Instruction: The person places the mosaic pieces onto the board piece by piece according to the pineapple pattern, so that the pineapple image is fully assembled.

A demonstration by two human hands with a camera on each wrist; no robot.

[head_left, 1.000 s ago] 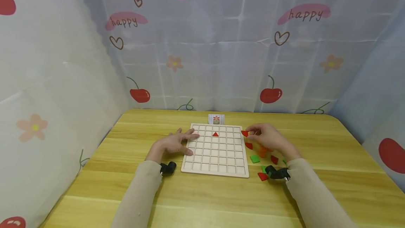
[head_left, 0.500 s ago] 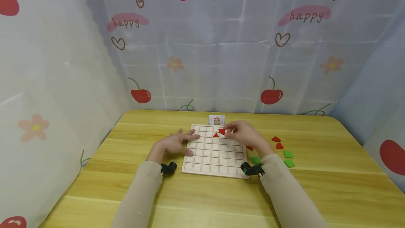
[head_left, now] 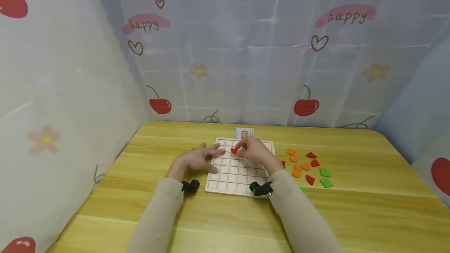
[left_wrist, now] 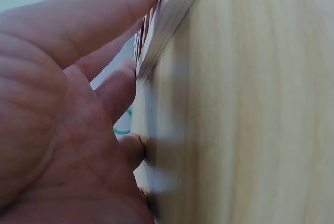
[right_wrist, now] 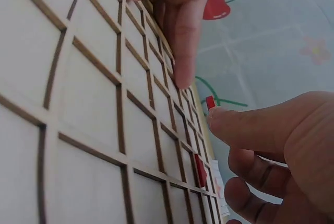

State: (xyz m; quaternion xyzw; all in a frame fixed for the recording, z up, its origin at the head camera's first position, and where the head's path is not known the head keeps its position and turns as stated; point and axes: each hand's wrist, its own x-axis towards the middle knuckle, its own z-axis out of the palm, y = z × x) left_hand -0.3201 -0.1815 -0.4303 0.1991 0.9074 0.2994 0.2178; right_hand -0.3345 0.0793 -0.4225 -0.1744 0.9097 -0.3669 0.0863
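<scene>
A pale wooden grid board (head_left: 225, 177) lies on the table between the hands. The left hand (head_left: 197, 158) rests with spread fingers on its left edge; the left wrist view shows those fingers (left_wrist: 117, 91) along the board's side (left_wrist: 167, 31). Over the upper part of the grid, the right hand (head_left: 256, 151) pinches a red quarter-circle tile (head_left: 234, 151) between thumb and fingers. From the right wrist, this tile (right_wrist: 210, 102) shows above the board's surface, its lower part covered by the thumb. A red triangle tile (right_wrist: 200, 171) sits in a grid cell, hidden behind the right hand in the head view.
Right of the board lie several orange tiles (head_left: 296, 173), red quarter-circle tiles (head_left: 310, 179) and green square tiles (head_left: 326, 183). A small printed card (head_left: 240, 132) with a coloured pattern lies behind the board. Printed curtains (head_left: 263, 69) surround the table.
The right hand has carried the red quarter-circle tile leftward from the board's right edge to over the grid, past the red triangle. More loose tiles at right are uncovered. The left hand stays put.
</scene>
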